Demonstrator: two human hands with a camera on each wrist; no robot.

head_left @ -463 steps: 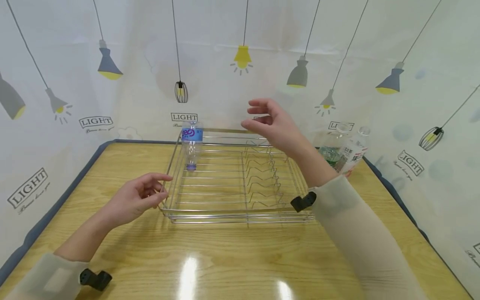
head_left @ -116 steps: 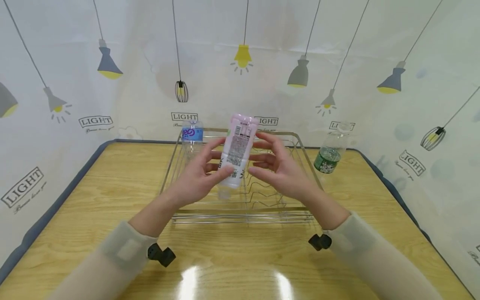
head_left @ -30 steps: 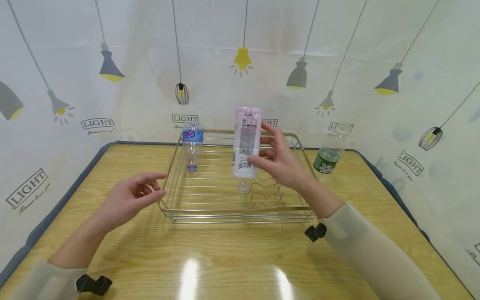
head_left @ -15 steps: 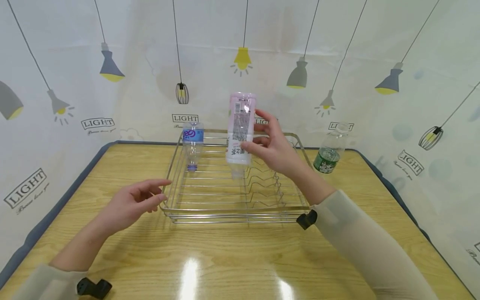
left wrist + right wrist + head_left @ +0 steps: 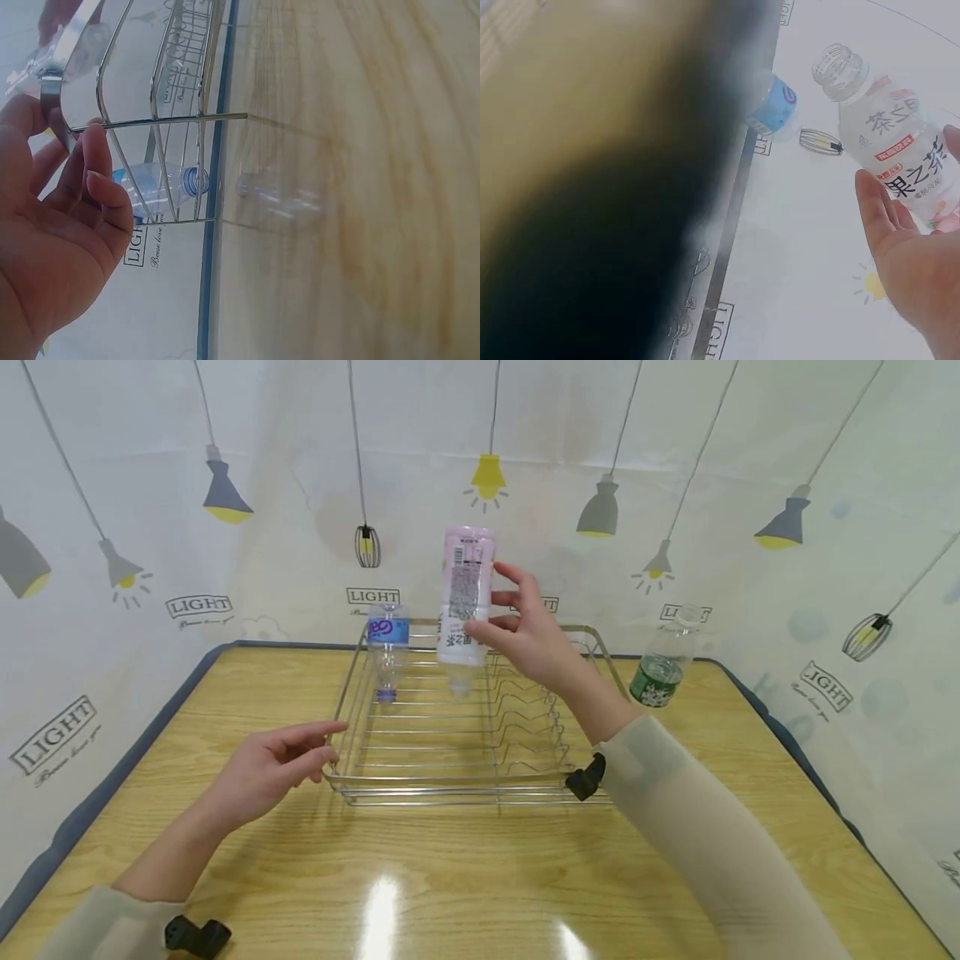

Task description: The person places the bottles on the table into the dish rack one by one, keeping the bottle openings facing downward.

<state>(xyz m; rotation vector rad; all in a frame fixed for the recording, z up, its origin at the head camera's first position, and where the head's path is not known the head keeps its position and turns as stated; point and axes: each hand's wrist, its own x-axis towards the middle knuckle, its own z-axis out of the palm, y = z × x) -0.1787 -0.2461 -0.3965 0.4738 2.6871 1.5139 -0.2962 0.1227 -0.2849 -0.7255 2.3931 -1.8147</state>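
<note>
My right hand (image 5: pixel 536 631) grips a pink-and-white plastic bottle (image 5: pixel 465 597) and holds it upside down over the back of a wire dish rack (image 5: pixel 420 779). The bottle's uncapped mouth shows in the right wrist view, where the white label (image 5: pixel 900 150) faces the camera. At the rack's front left corner, my left hand (image 5: pixel 258 777) pinches the rim, its fingers bent round the metal band (image 5: pixel 51 94) in the left wrist view. A clear bottle with a blue label (image 5: pixel 387 632) stands neck down in the rack's back left, near the held bottle.
To the right of the rack, a clear bottle with a green label (image 5: pixel 656 681) stands on the wooden table (image 5: pixel 480 877). Zigzag wire dividers (image 5: pixel 525 729) run along the rack's right part. A printed cloth wall (image 5: pixel 285 510) surrounds the table.
Since about a second ago, the right hand has carried the upturned bottle left and farther back, above the rack. My left hand has shifted slightly onto the rack's corner.
</note>
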